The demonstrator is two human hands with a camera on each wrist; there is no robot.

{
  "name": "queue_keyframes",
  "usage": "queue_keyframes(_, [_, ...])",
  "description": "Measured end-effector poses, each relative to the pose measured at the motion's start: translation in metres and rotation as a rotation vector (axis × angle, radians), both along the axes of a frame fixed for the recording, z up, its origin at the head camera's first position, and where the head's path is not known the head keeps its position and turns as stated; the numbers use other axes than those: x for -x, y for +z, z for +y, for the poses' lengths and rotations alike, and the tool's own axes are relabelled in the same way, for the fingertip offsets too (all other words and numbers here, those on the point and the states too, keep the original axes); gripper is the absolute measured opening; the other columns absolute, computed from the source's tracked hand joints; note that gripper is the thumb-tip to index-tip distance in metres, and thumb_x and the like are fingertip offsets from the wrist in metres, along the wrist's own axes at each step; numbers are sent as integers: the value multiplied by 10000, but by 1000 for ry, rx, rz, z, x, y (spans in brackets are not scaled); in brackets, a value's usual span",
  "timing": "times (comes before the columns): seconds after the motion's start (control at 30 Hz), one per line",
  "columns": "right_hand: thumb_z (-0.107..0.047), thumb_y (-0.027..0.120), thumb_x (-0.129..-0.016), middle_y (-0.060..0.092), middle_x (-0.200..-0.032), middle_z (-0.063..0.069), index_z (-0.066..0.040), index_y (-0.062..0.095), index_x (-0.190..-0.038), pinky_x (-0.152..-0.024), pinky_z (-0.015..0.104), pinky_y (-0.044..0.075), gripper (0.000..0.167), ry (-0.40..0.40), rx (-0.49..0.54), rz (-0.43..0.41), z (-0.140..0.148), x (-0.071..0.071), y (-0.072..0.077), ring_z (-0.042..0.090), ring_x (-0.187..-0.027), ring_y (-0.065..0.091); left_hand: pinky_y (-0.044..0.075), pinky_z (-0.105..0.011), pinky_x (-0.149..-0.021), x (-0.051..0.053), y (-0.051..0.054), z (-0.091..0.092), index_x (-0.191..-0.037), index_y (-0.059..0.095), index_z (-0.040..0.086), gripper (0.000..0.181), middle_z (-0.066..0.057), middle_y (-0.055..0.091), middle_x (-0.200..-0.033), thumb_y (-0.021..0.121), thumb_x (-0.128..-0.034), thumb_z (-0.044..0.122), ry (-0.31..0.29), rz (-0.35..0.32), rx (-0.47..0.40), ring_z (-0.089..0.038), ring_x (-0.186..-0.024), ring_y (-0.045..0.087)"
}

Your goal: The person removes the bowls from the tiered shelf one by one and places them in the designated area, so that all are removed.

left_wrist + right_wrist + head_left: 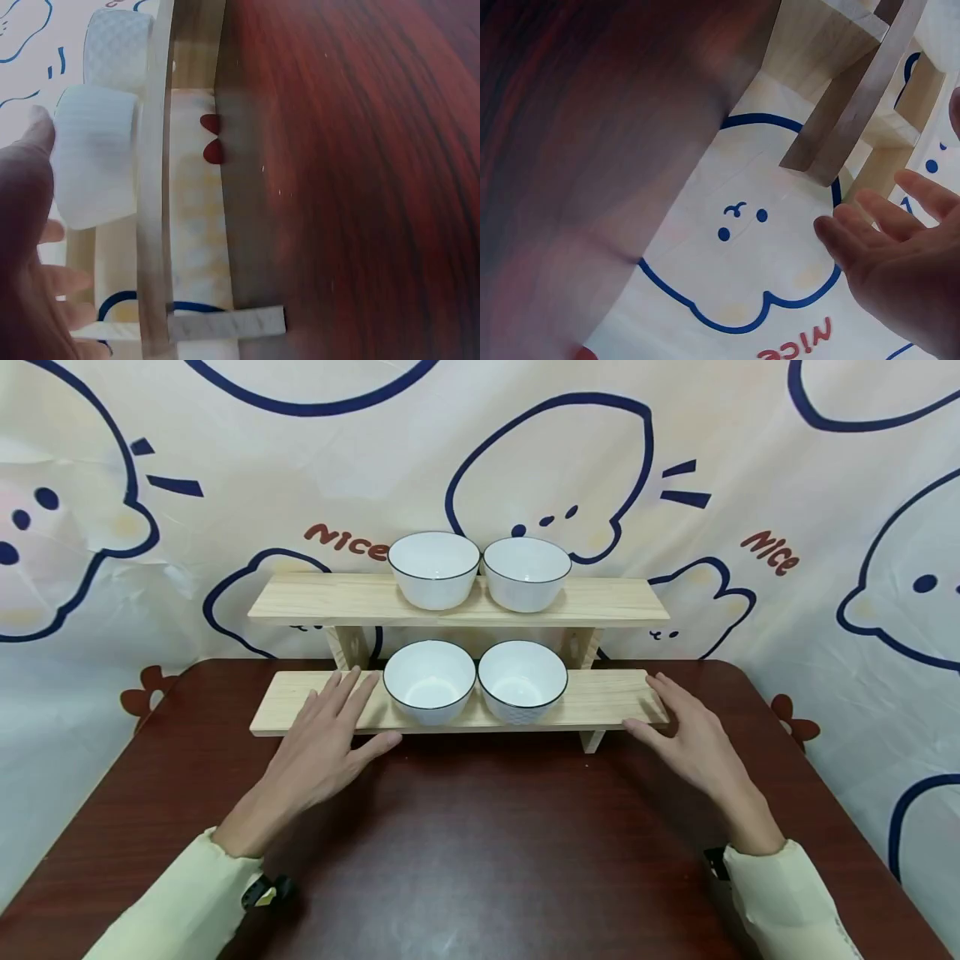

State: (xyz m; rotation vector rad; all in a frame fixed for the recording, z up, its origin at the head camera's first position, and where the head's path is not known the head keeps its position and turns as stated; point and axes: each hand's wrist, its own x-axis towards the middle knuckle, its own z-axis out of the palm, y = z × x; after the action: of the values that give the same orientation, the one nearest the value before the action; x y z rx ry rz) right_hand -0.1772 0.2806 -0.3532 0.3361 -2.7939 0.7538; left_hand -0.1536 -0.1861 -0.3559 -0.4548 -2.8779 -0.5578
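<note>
A two-tier wooden rack holds white bowls with dark rims. Two of them, a left bowl [433, 572] and a right bowl [527, 578], stand side by side on the upper board [322, 600]. Below, another left bowl [430, 689] and right bowl [522, 689] sit on the lower board [611, 697]. My left hand [318, 747] hovers over the lower board's left part, fingers extended and thumb towards the lower left bowl [94, 161]. At the lower board's right end is my right hand [697, 739], fingers fairly straight; contact with the wood cannot be made out. Neither hand holds anything.
The rack stands at the back of a dark red-brown table [465, 843]. Behind it hangs a pale cloth [360, 468] with blue cartoon outlines and red lettering. A short wooden leg [592, 741] shows beneath the lower board.
</note>
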Motion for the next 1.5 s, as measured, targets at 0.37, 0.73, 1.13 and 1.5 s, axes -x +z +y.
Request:
queue_keyframes(0.37, [-428, 767, -907, 424, -1528, 261, 29, 589, -1375, -1032, 676, 365, 678, -2, 82, -60, 6, 3, -2, 482, -1381, 402, 264, -619, -1138, 23, -2, 18, -1554, 352, 99, 912, -148, 321, -1609, 818, -853, 448, -55, -30, -407, -332, -1489, 263])
queue_keyframes(0.73, [-321, 799, -897, 479, -1470, 287, 37, 683, -1255, -1003, 658, 413, 519, 0, 65, -35, 6, 8, -6, 506, -1334, 449, 376, -509, -1116, 36, 2, 29, -1439, 431, 37, 841, -185, 298, -1616, 892, -797, 326, -56, -62, -542, -325, -1476, 297])
queue_keyframes(1.13, [-229, 790, -908, 521, -1428, 287, 16, 726, -1192, -887, 610, 503, 381, -2, 53, -13, 8, 8, -13, 507, -1278, 504, 396, -528, -1095, 37, -1, 35, -1138, 413, 52, 622, -171, 299, -1620, 904, -783, 195, -65, -77, -678, -344, -1446, 345])
queue_keyframes(1.5, [-156, 792, -897, 536, -1409, 283, 6, 747, -1149, -937, 631, 471, 303, -7, 54, 14, 9, 11, -16, 511, -1267, 510, 359, -520, -1121, 38, -6, 35, -1016, 357, 34, 603, -152, 295, -1624, 899, -785, 162, -60, -91, -758, -337, -1443, 357])
